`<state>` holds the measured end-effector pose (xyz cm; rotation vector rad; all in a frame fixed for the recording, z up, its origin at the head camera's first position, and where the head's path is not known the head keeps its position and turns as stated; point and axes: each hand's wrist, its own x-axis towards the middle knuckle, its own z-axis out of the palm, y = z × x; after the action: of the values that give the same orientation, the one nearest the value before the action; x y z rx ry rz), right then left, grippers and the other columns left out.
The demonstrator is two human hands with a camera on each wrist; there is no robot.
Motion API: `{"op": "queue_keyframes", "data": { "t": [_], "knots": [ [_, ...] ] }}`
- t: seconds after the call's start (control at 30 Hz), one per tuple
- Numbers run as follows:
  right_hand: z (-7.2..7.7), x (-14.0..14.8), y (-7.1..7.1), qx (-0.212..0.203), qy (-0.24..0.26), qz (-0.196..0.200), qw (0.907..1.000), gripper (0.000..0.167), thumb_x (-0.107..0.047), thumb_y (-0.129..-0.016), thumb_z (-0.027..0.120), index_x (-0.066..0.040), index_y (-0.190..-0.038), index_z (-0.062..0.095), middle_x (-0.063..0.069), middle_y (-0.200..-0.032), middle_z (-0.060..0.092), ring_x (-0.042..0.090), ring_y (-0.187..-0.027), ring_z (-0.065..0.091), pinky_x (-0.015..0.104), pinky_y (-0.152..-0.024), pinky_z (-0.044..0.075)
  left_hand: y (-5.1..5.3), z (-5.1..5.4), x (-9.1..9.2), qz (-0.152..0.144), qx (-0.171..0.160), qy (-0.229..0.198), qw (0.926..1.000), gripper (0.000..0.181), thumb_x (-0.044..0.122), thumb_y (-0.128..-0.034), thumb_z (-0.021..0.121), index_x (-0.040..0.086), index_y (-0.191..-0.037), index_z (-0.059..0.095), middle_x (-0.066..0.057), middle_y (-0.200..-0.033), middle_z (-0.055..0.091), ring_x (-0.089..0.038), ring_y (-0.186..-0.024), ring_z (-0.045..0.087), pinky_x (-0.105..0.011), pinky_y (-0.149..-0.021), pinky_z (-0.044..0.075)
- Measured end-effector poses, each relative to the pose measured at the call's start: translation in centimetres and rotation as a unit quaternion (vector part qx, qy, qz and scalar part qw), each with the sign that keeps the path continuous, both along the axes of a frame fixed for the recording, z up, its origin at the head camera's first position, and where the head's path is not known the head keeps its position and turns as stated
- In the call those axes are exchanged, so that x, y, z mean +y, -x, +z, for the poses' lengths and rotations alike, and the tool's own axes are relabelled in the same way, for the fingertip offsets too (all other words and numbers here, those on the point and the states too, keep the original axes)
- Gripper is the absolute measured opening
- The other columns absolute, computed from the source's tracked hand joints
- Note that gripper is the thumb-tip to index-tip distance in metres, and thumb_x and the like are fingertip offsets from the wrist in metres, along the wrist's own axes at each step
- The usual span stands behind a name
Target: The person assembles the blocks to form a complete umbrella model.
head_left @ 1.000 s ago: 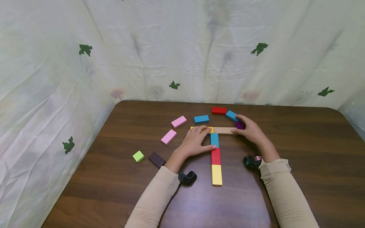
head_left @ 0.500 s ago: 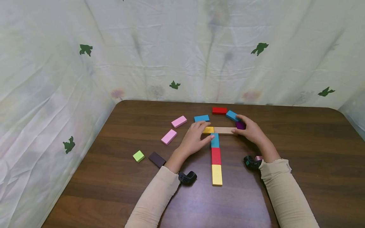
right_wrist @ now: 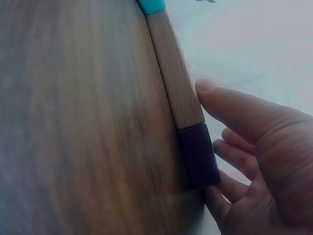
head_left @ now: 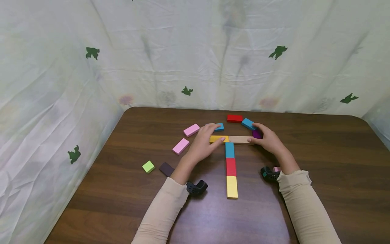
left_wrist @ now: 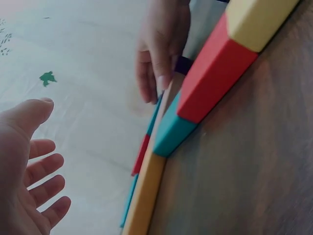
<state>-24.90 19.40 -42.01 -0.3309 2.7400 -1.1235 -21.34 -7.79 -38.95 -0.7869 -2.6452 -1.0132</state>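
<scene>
My left hand [head_left: 202,142] hovers with fingers spread above the left part of the yellow block [head_left: 217,139]; in the left wrist view, the hand [left_wrist: 29,166] touches nothing. A plain wooden block [head_left: 240,139] lies end to end with the yellow one. From their junction a blue block [head_left: 230,150], a red block [head_left: 231,167] and a pale yellow block [head_left: 232,187] run toward me. Beside the purple block [head_left: 257,134], my right hand [head_left: 269,139] rests with loosely bent fingers. The right wrist view shows the thumb [right_wrist: 230,107] alongside the wooden block, fingers beyond the purple block [right_wrist: 199,155].
Behind the row lie a blue block [head_left: 220,127], a red block [head_left: 234,118] and a tilted blue block [head_left: 248,123]. Two pink blocks [head_left: 181,146], a dark block [head_left: 166,169] and a green block [head_left: 148,166] lie left. Another pink block [head_left: 276,168] is partly hidden by my right wrist.
My left hand has lifted away from the yellow block and drawn left, uncovering more of the yellow block and covering part of the blue one behind. My right hand has stayed put.
</scene>
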Motion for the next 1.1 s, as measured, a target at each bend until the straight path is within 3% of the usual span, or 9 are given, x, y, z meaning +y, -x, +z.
{"op": "queue_keyframes", "data": {
  "t": [0.2, 0.47, 0.83, 1.1],
  "knots": [
    [-0.1, 0.0, 0.0, 0.002, 0.009, -0.001, 1.0000, 0.077, -0.039, -0.081, 0.065, -0.007, -0.140, 0.028, 0.021, -0.139, 0.029, 0.037, -0.121, 0.030, 0.052, -0.096, 0.027, -0.1, 0.8, -1.3, 0.012, -0.026, -0.023, 0.9993, 0.049, 0.029, -0.0851, 0.061, 0.009, -0.128, 0.047, -0.005, -0.127, 0.045, -0.016, -0.117, 0.038, -0.035, -0.095, 0.035],
    [-0.1, -0.1, 0.0, 0.003, 0.011, -0.004, 0.9999, 0.075, -0.036, -0.081, 0.065, -0.007, -0.140, 0.028, 0.020, -0.139, 0.029, 0.037, -0.121, 0.030, 0.053, -0.096, 0.027, -0.2, 1.2, -3.9, 0.023, -0.022, -0.027, 0.9991, 0.049, 0.028, -0.0861, 0.061, 0.007, -0.128, 0.046, -0.007, -0.127, 0.044, -0.021, -0.115, 0.042, -0.037, -0.095, 0.035],
    [-0.2, 0.0, -0.1, -0.001, 0.008, -0.011, 0.9999, 0.075, -0.036, -0.081, 0.065, -0.008, -0.140, 0.028, 0.020, -0.139, 0.029, 0.037, -0.121, 0.030, 0.053, -0.096, 0.027, -0.1, 0.3, -7.5, 0.066, -0.039, -0.013, 0.9970, 0.050, 0.027, -0.0845, 0.063, 0.004, -0.126, 0.048, -0.010, -0.126, 0.047, -0.025, -0.115, 0.041, -0.042, -0.096, 0.033],
    [-0.2, 0.0, -0.1, 0.002, 0.012, -0.009, 0.9999, 0.074, -0.034, -0.082, 0.065, -0.007, -0.140, 0.028, 0.021, -0.138, 0.029, 0.037, -0.120, 0.031, 0.052, -0.096, 0.027, 0.5, -0.5, -9.9, 0.056, -0.078, 0.001, 0.9954, 0.049, 0.031, -0.0848, 0.062, 0.006, -0.126, 0.050, -0.007, -0.127, 0.048, -0.022, -0.119, 0.040, -0.041, -0.098, 0.030]
  ]
}}
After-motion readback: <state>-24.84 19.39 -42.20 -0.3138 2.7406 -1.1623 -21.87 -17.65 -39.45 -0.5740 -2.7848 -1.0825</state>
